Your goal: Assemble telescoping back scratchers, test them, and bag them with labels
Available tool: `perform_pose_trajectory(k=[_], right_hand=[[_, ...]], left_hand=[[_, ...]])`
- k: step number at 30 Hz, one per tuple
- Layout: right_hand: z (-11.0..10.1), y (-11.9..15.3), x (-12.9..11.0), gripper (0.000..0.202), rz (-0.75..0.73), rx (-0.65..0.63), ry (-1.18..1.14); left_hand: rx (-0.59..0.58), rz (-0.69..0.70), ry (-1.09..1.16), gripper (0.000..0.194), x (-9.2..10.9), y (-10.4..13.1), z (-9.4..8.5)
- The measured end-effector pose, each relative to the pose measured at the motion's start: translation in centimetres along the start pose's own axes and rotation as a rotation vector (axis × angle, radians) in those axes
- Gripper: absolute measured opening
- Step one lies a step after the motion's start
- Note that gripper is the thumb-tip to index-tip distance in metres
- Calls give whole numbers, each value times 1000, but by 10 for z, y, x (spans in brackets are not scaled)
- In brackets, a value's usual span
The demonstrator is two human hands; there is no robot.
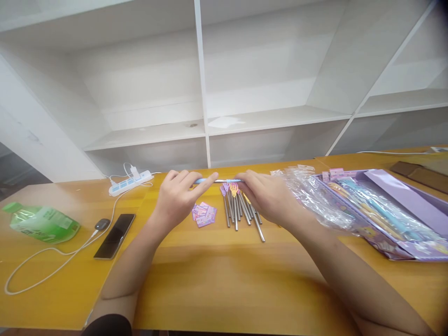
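My left hand (178,193) is closed round the left end of a thin rod (221,181), which is silver in the middle with light blue parts. My right hand (264,193) grips the same rod's right end, so it lies level between both hands above the table. Beneath it rests a bunch of silver metal rods (238,210) with purple, pink and yellow hand-shaped tips. Several small purple and pink cards (204,214) lie to the left of the bunch.
A purple box (394,254) of wrapped items stands at the right, clear plastic wrappers (315,198) beside it. At the left are a green bottle (44,224), a phone (115,236), a cable and a power strip (130,183). White shelves (259,121) rise behind the table.
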State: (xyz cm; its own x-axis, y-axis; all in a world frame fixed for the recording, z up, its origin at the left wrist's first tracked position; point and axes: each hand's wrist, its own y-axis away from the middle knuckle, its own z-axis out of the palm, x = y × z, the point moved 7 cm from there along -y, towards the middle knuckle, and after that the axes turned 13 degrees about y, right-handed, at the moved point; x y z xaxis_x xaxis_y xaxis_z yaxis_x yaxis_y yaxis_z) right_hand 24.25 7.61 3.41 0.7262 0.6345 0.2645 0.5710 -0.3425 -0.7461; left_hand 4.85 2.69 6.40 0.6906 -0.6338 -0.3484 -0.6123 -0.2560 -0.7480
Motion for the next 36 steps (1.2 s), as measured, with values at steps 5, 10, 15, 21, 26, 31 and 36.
perform_pose_trajectory(k=[5,10,15,21,26,31,36], right_hand=[[3,2,-1,21,11,-9,20],[2,1,-1,23,7,-3,40],[-5,-1,0,25,18,49,85],[-11,0,11,29,32,82,109],[-24,2,48,28,132,103,142],[-30,3,62,21,144,173,201],[-33,7,71,22,118,235,214]], left_hand=[[-16,4,16,58,-1,0,-1],[3,-4,21,56,-5,0,-4],[12,-14,-6,45,-8,1,-4],[37,-63,-20,41,-24,4,-8],[110,-104,-81,40,-56,12,-28],[147,-117,-108,37,-72,17,-35],[175,-107,-132,36,-82,23,-42]])
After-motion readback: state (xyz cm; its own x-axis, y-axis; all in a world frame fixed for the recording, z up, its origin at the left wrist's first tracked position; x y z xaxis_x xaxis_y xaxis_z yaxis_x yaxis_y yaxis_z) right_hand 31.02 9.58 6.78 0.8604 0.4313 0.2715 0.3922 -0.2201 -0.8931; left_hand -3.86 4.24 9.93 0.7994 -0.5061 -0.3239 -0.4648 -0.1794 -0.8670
